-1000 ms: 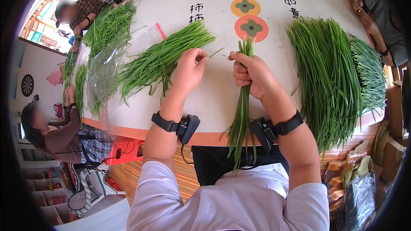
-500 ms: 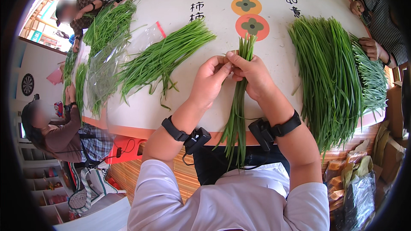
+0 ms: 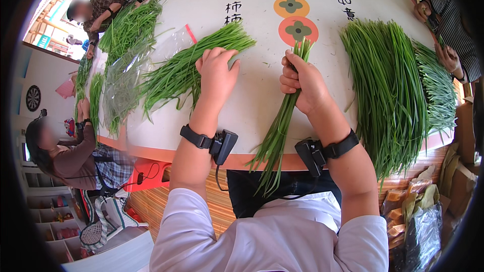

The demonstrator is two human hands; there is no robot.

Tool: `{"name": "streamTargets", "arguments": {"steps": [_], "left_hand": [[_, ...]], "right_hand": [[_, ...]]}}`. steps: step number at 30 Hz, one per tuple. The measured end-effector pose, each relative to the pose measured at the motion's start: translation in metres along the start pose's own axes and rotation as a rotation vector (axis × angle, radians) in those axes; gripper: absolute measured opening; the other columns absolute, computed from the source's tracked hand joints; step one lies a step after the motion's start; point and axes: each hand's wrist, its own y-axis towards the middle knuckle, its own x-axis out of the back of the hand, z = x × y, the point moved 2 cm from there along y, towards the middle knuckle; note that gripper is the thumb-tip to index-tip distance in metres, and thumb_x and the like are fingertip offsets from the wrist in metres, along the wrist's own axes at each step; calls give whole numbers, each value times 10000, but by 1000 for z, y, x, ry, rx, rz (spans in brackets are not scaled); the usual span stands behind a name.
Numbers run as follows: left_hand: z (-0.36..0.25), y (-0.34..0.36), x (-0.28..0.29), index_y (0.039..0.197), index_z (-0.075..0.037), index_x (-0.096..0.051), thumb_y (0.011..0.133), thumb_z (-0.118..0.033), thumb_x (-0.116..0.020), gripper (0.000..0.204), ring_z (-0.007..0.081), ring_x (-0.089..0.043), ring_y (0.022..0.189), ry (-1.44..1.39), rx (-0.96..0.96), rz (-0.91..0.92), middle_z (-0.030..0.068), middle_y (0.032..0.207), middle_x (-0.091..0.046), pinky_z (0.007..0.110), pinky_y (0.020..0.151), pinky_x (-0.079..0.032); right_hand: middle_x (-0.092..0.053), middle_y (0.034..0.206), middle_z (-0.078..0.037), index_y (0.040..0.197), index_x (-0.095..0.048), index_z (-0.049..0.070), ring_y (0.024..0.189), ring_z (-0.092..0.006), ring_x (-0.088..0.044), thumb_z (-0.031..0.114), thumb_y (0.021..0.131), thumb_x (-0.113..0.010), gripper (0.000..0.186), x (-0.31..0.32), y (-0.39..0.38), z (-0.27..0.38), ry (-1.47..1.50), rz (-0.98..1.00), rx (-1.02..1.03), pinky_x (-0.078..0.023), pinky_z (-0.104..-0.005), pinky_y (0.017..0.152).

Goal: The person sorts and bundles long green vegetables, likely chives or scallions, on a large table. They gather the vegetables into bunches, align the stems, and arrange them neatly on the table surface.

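In my right hand is a thin bunch of garlic chives, gripped in the fist near its pale upper ends. The long green leaves hang down past the table's front edge. My left hand is over the right part of a loose pile of chives to the left. Its fingers are bent but apart, touching or just above the leaves, and no stalks show in its grasp. Each wrist wears a black strap with a small black device. A big, neatly aligned stack of chives lies to the right.
The white table has an orange edge and printed round flowers. A clear plastic bag and more chives lie at the left. Paler chives sit at the far right beside a co-worker's hand. Other people work around the table.
My left hand has left the bunch and moved left to the loose pile. My right hand keeps hold of the bunch, whose lower ends have swung slightly left.
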Motion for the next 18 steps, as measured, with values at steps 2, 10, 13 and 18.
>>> {"name": "streamTargets", "arguments": {"steps": [2,10,13,18], "left_hand": [[2,3,-4,887,-95,-644,698,-95,-653,189,221,-482,875,84,-49,-2,34,845,-556,359,791,-309],[2,11,-8,836,-115,-657,650,-85,-672,190,206,-450,874,141,-112,3,26,816,-522,359,778,-277],[4,10,-12,818,-125,-658,645,-81,-674,179,205,-445,881,121,-99,15,24,822,-521,359,778,-276],[1,10,-10,866,-124,-660,669,-121,-672,198,211,-452,895,207,-80,48,26,850,-536,361,783,-286]], "right_hand": [[-257,546,55,757,-438,59,443,-55,-224,209,885,-473,200,0,0,0,4,-7,-6,-224,-225,426],[-261,547,57,766,-441,57,445,-53,-226,205,880,-474,190,2,1,-1,-22,-27,-3,-229,-223,429],[-263,548,58,768,-444,57,446,-53,-227,207,879,-475,189,1,1,-1,-33,-31,-6,-231,-222,431],[-269,551,55,770,-449,54,452,-54,-235,208,877,-477,189,2,1,-2,-49,-43,-2,-237,-225,437]]}}
